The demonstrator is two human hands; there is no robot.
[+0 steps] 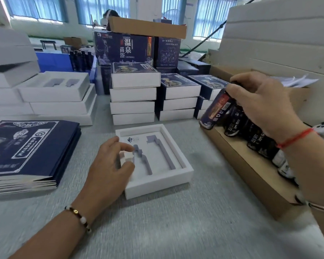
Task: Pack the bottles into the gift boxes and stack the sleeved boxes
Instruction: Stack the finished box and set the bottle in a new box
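So there's an open white gift box [157,176] sitting flat on the grey, slightly fuzzy-looking table [176,221], square with thick matte walls and a white foam insert with two long bottle-shaped cutouts that look greyish inside. The left hand [110,165] rests on the box's near-left corner, fingers curled and pinching a small white foam block [127,157] right over the left cutout. There's a beaded bracelet [79,217] on that wrist.

The right hand [264,105] is up over a long brown cardboard tray [251,174] on the right, gripping the cap end of a dark bottle [216,111] with a glossy navy label and some red on it, tilted with its bottom just past the tray's far-left end. A row of the same dark bottles [254,139] lies in the tray, partly hidden under that arm. Red string [295,138] on that wrist.

On the left lies a pile of flat navy printed sleeves [30,150], and behind it are white open boxes [54,90] stacked up. Straight behind the gift box are three stacks of finished sleeved boxes [135,94], white sides with navy tops. Further back are big navy cartons [123,47] with a brown cardboard lid [148,28] on top, and a person mostly hidden behind them
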